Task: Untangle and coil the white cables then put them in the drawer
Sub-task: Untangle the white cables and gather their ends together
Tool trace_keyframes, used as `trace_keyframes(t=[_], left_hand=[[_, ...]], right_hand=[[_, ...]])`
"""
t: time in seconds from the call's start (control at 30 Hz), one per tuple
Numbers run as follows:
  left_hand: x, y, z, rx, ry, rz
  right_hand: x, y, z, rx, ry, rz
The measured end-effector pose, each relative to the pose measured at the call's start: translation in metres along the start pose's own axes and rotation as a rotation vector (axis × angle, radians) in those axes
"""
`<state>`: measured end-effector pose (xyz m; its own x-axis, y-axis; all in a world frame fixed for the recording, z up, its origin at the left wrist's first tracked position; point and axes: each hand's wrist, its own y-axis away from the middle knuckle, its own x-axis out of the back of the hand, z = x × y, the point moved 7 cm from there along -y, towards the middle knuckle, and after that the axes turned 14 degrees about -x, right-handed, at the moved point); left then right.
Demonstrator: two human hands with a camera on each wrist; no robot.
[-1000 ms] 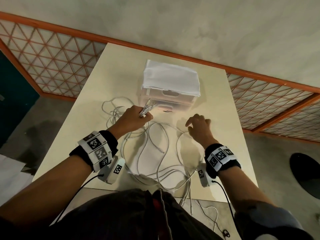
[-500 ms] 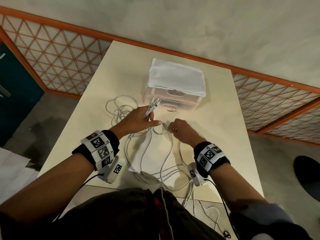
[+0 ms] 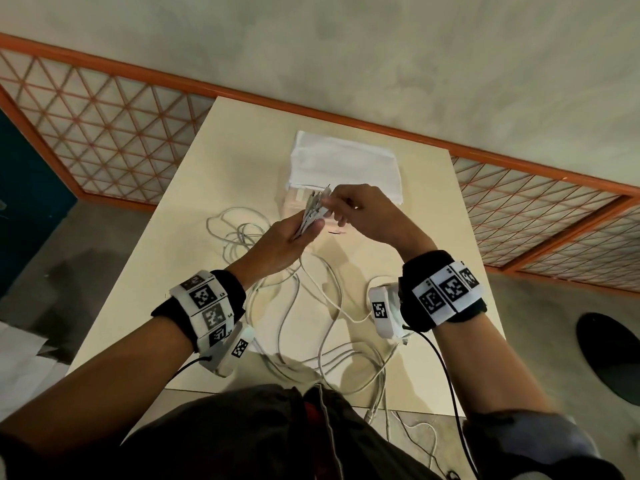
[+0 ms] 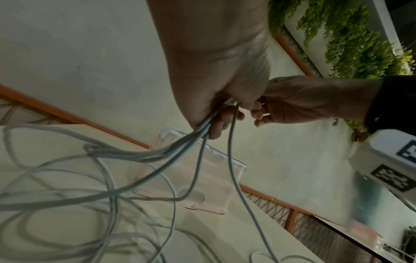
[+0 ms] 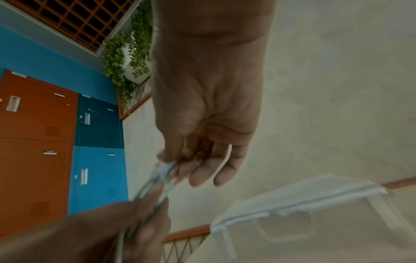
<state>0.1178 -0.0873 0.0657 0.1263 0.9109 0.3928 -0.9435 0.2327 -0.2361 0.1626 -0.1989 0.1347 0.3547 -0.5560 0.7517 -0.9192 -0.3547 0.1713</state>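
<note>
White cables (image 3: 304,306) in loose tangle before clear drawer (image 3: 301,199), across table (image 3: 426,230).

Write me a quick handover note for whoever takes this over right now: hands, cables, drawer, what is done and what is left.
Left hand: holds a bundle of cable ends, raised above the table.
Right hand: pinches the tips of that same bundle.
White cables: mostly loose and tangled on the table, some hanging over the near edge.
Drawer unit: behind the hands, drawer looks closed.
Done: ends gathered into one grip.
Left: untangle, coil, open the drawer, stow.
</note>
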Motion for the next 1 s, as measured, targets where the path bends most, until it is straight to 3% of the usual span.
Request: trace_keyframes(t=[0.1,0.17,0.27,0.4,0.53,0.63,0.7,0.83,1.0], left_hand=[[0.002,-0.001,0.006,0.047,0.144,0.057],[0.008,-0.004,0.010,0.100,0.290,0.106],[0.019,-0.009,0.017,0.072,0.354,0.129],[0.025,-0.012,0.034,-0.001,0.403,0.078],[0.020,-0.014,0.049,-0.040,0.666,0.083],[0.027,-0.015,0.057,-0.002,0.827,0.122],[0.040,-0.018,0.059,-0.013,0.830,0.176],[0.065,-0.015,0.046,0.000,0.699,0.297],[0.076,-0.006,0.030,0.001,0.512,0.326]], right_hand=[[-0.002,0.000,0.013,-0.058,-0.324,0.079],[-0.024,-0.001,0.024,-0.103,-0.454,-0.107],[-0.060,0.004,0.028,-0.109,-0.295,-0.395],[-0.070,0.000,0.018,-0.120,-0.219,-0.368],[-0.087,-0.001,0.012,-0.223,-0.203,-0.387],[-0.106,0.001,0.002,-0.111,-0.247,-0.447],[-0.105,-0.004,0.006,-0.088,-0.202,-0.371],[-0.086,-0.020,0.034,-0.012,0.099,-0.085],[-0.052,-0.022,0.061,-0.008,0.409,0.127]])
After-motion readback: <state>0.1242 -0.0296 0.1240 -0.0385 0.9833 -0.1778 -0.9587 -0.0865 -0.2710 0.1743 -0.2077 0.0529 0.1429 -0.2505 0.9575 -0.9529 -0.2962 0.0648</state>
